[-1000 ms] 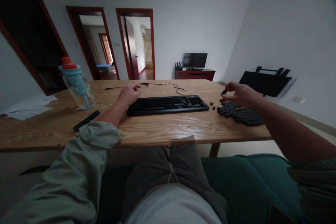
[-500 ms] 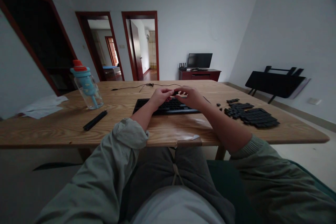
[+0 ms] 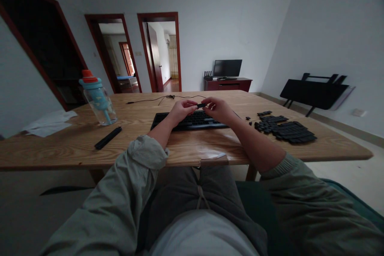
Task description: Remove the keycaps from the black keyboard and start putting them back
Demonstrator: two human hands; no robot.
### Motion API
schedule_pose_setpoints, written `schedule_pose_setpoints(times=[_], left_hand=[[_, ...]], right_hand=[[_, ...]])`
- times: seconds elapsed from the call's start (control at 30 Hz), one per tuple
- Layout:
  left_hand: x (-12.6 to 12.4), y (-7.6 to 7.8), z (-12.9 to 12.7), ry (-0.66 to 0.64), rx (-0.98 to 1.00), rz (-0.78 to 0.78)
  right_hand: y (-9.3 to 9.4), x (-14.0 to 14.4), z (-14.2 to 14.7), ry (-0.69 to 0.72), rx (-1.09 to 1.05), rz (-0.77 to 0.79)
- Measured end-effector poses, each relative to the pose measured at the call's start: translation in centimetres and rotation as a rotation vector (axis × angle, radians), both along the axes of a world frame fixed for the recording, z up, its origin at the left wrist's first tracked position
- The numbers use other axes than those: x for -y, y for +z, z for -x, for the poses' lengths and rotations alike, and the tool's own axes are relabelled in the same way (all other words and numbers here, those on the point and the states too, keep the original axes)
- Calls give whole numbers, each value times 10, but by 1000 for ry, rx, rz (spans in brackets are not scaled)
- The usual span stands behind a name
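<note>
Over the back edge of a black keyboard (image 3: 199, 123), my left hand (image 3: 181, 111) and my right hand (image 3: 220, 110) face each other. Between their fingertips is a small, long black keycap (image 3: 201, 105), pinched from both sides. The keyboard lies flat on the wooden table (image 3: 141, 148), and my hands and wrists cover parts of it. To the right, many loose black keycaps (image 3: 294, 132) lie in rows and a small heap, with a few single ones near the keyboard's right end.
On the left stand a clear bottle (image 3: 102, 106) with a blue and red lid, a black stick-shaped object (image 3: 108, 138) and white paper (image 3: 51, 123). A thin black cable (image 3: 150, 99) runs behind the keyboard. The table's front edge has a taped patch (image 3: 214, 161).
The keycap shows more plainly between my fingertips, its long side now lying across. My hands stay nearly in place, and the whole view has shifted slightly.
</note>
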State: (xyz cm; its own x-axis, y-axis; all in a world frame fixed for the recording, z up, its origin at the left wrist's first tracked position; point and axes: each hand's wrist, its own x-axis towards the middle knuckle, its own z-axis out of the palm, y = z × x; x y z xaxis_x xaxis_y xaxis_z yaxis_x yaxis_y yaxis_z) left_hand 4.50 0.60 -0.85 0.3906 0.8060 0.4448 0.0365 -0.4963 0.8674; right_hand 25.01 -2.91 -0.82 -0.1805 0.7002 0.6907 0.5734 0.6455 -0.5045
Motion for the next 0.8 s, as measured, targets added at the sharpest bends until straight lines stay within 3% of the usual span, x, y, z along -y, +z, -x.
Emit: schedule_pose_setpoints(times=[0.27, 0.43, 0.6, 0.8], left_hand=[[-8, -5, -21, 141, -151, -197], [-15, -9, -42, 129, -338, -253], [-24, -14, -46, 130, -689, -425], [-26, -18, -47, 145, -841, -489]], right_hand=[[3, -7, -23, -37, 93, 103], [-1, -22, -44, -96, 158, 219], [-9, -32, -52, -60, 359, 371], [-13, -33, -55, -88, 436, 385]])
